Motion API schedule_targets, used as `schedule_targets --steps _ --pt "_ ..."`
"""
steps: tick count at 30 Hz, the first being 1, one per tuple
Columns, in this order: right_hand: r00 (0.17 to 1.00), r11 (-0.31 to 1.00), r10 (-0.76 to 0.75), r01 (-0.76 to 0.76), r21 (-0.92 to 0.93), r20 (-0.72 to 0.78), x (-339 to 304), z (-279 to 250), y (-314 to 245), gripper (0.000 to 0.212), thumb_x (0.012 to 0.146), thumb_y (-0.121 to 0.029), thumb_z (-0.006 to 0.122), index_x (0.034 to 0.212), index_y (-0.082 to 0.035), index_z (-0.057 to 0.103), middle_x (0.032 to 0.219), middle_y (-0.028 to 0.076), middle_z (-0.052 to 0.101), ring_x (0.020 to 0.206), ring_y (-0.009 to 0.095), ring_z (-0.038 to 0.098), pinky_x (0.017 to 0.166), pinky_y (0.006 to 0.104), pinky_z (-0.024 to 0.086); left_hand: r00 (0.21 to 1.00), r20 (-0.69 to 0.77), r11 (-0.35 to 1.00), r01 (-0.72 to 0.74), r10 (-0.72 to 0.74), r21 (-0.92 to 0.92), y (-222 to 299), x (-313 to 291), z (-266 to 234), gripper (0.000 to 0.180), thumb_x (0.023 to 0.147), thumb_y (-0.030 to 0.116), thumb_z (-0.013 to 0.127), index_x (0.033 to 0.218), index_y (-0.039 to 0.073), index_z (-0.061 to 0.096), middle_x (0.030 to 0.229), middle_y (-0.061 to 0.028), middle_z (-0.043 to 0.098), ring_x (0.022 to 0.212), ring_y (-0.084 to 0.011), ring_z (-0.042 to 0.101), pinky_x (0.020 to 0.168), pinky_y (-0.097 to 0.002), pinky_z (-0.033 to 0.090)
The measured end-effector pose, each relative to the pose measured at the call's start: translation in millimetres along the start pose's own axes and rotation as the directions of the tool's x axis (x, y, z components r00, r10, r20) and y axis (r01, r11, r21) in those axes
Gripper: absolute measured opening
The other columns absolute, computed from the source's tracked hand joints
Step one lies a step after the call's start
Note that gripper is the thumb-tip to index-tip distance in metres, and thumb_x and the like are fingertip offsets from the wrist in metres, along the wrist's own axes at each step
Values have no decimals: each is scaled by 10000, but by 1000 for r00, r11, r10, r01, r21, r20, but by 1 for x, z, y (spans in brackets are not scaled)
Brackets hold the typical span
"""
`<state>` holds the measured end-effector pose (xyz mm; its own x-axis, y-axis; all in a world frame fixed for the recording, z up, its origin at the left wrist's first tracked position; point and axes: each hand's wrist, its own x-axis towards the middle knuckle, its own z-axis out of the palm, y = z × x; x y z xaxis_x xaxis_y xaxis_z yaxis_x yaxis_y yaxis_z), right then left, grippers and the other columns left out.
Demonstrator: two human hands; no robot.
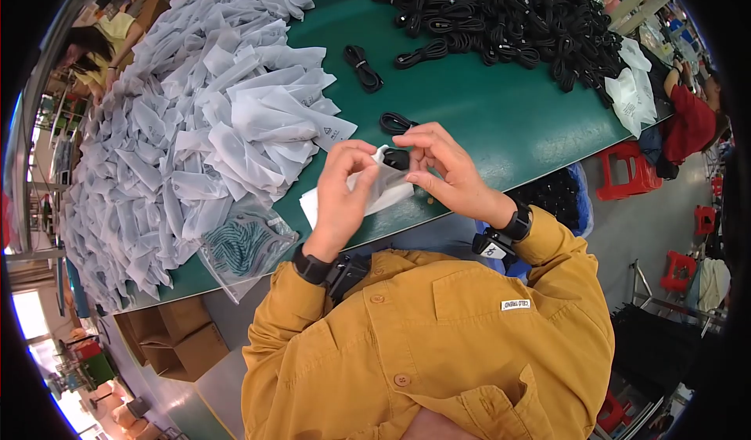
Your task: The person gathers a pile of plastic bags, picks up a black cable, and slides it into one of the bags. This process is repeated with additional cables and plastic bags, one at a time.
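My left hand [342, 193] pinches the lip of a frosted white plastic bag [389, 192] just above the near edge of the green table. At the bag's mouth is a coiled black cable [397, 158], with the fingers of my right hand [452, 172] closed around its right side. Part of the cable is hidden by the fingers and the bag. Just beyond my hands lies another coiled black cable [397, 122]. A tied black cable bundle [363, 69] rests farther back.
Filled frosted bags [156, 158] form a big pile at left, beside a clear bag of green cord [242, 244]. Many black cable bundles [501, 17] are heaped at the far right of the table [485, 119]. A blue-lined bin [583, 197] and red stool [626, 170] stand right.
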<state>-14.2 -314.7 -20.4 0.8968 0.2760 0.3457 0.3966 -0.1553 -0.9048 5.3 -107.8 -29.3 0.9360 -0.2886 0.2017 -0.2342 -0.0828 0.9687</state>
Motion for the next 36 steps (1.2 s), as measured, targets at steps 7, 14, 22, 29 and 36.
schedule_targets --steps 7,14,22,29,36 --pt "993 897 -25 -27 -440 -111 24 -20 5 322 837 -36 680 1143 -12 582 1109 118 541 959 200 572 753 306 497 890 -449 922 -110 -74 -371 23 42 -116 173 988 122 552 1101 -1 600 1062 -46 634 939 -125 588 867 -262 460" --pt "996 561 -61 88 -823 65 11 -31 41 345 789 -52 697 1109 6 581 1034 156 543 922 323 575 758 394 508 916 -384 926 -40 -116 -376 23 63 -159 232 977 160 575 1130 -15 579 1068 -65 634 971 -149 591 883 -294 461" --pt "997 553 -71 60 -831 25 0 -29 52 331 815 -35 628 1141 4 583 941 160 555 864 342 589 722 417 504 650 -652 889 -83 391 450 35 81 -199 308 964 184 585 1171 -43 568 1102 -99 629 1008 -213 584 906 -302 441" --pt "995 725 24 -81 -684 -92 -6 -21 51 324 855 -14 542 1177 -2 586 927 182 603 807 358 611 733 413 503 996 74 835 -90 59 542 -4 5 -24 174 846 98 661 999 20 631 931 -138 615 860 -314 618 732 -370 503" --pt "988 838 73 -134 -529 -135 -21 -16 43 336 877 -6 501 1202 0 587 988 189 624 833 366 615 745 401 497 983 82 689 -173 163 704 -30 0 30 92 837 68 665 878 -3 623 872 -137 604 751 -335 603 673 -391 495"
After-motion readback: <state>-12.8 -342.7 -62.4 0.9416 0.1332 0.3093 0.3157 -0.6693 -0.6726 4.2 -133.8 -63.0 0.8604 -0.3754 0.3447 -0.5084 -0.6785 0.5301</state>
